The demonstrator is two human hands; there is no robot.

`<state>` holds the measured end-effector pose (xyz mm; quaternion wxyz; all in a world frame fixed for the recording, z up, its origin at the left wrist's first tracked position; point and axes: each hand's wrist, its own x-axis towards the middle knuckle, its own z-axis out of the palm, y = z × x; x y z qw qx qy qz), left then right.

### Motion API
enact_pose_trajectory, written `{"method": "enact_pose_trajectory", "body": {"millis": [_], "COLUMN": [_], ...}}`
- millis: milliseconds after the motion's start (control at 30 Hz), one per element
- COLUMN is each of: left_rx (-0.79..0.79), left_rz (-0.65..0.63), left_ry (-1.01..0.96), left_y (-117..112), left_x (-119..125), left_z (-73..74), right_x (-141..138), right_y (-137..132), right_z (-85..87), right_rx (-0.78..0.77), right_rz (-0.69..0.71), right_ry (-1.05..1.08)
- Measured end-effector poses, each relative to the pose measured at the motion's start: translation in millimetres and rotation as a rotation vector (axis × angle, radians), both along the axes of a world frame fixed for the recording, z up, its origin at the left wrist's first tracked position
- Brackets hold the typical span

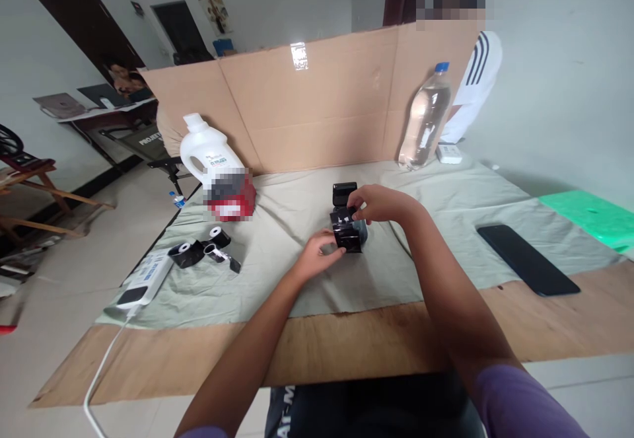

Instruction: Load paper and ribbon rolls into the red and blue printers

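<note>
A small black box-like device [349, 240] with a glossy black strip on its front stands mid-table. Behind it a black flap [345, 193] stands up, apparently its raised lid. My left hand [319, 254] grips the device's lower left side between thumb and fingers. From the upper right my right hand [372, 203] reaches over, its fingers bent together at the glossy black strip [341, 216] on the top edge. The fingertips partly cover what they pinch. Several small rolls of black film [185, 255] with white cores lie to the left.
A white power strip [146, 283] with a cable is at the left. Behind stand a white jug [208, 144], a red box [240, 203], a large clear bottle [426, 121] and a cardboard screen [312, 108]. A black phone [528, 259] lies right. Other people are beyond.
</note>
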<state>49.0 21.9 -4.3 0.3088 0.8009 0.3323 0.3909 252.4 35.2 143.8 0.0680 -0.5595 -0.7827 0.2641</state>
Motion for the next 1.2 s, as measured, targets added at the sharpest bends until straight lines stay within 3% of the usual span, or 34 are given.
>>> {"method": "enact_pose_trajectory", "body": {"millis": [200, 367, 433, 833, 1200], "left_rx": [-0.035, 0.045, 0.075, 0.061, 0.043], "left_rz": [0.07, 0.331, 0.375, 0.363, 0.318], "left_ry": [-0.095, -0.348, -0.432, -0.572, -0.467], "left_y": [-1, 6, 7, -4, 2], "left_x": [-16, -26, -27, -20, -26], "left_z": [12.0, 14.8, 17.0, 25.9, 22.8], "right_x": [0, -4, -9, -34, -34], "right_y": [-5, -7, -8, -6, -5], "right_z": [5.7, 3.8, 2.2, -15.9, -17.0], "right_rx": [0.031, 0.097, 0.154, 0.289, 0.261], "right_rz": [-0.044, -0.058, -0.043, 0.01, 0.029], "right_ry": [0.108, 0.198, 0.215, 0.274, 0.265]}}
